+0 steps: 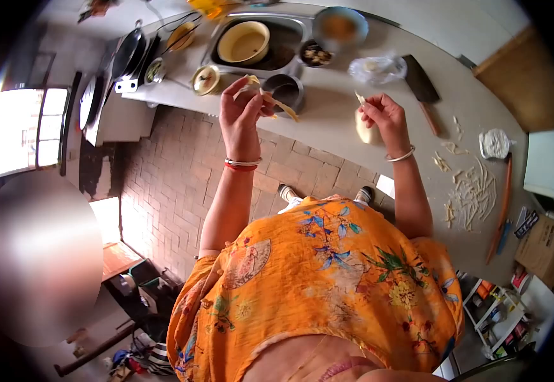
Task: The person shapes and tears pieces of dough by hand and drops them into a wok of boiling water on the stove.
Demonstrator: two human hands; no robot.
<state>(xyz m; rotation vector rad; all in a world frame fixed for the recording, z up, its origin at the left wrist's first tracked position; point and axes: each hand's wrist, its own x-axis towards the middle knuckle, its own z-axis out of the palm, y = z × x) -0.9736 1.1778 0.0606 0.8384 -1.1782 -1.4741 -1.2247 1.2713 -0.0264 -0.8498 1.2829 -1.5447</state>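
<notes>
Head view: left hand (242, 118), upper middle of frame, fingers pinching pale strip (284, 107) near metal pot (291, 87). Right hand (385, 118), upper right of centre, fingertips closed on small pale piece (359, 97); dough lump (365, 132) just beside. Noodles (474, 191) scattered on counter (328, 108), frame right. Cleaver (420, 80) lies upper right.

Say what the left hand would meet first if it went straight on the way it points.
Probably the yellow basin in the sink, though depth is unclear; the left hand might pass above.
</notes>
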